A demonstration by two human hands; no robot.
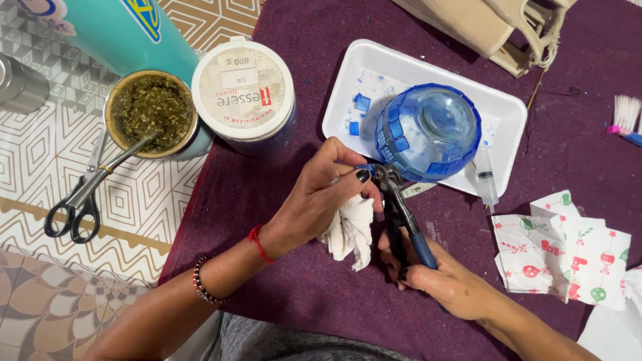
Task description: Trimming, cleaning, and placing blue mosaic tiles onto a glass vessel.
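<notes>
Small blue tile [366, 170] at the bowl's [428, 130] near edge, pinched in left hand [321, 197] fingertips with a rag [349, 230]; right hand [445, 277] fingers wrapped round nippers [400, 214], jaws on tile; likely risk: shard flies or thumb nicked, if squeezed hard; tray [508, 110] beneath bowl.

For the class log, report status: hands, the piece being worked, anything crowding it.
Left hand pinches small blue tile piece, white cloth tucked under. Right hand grips blue-handled nippers, jaws at the tile. Blue glass bowl close behind, in white tray.
</notes>
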